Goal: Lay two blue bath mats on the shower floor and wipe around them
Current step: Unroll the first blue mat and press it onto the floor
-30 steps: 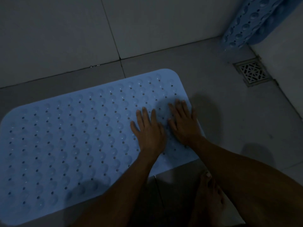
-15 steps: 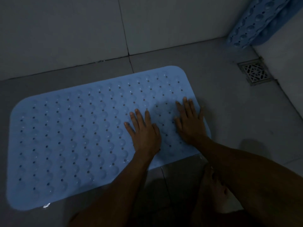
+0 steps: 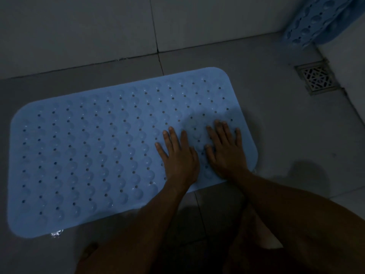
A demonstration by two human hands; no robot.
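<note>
A light blue bath mat [image 3: 94, 155] with rows of bumps and small holes lies flat on the grey tiled shower floor [image 3: 276, 135]. My left hand [image 3: 180, 157] and my right hand [image 3: 227, 153] both press flat on its right end, fingers straight and spread, palms down. A second blue mat [image 3: 316, 18] leans against the wall in the top right corner, suction cups facing out, only partly in view.
A square metal floor drain [image 3: 317, 79] sits at the right, near the wall. Tiled walls [image 3: 79, 32] close off the back and right. My bare feet [image 3: 256, 228] stand on the floor below the mat. A small wet glint [image 3: 57, 233] shows at the mat's near-left edge.
The view has shifted, so the whole mat now shows further right in frame. Both hands stay pressed flat on the mat's right end, my left hand slightly further left.
</note>
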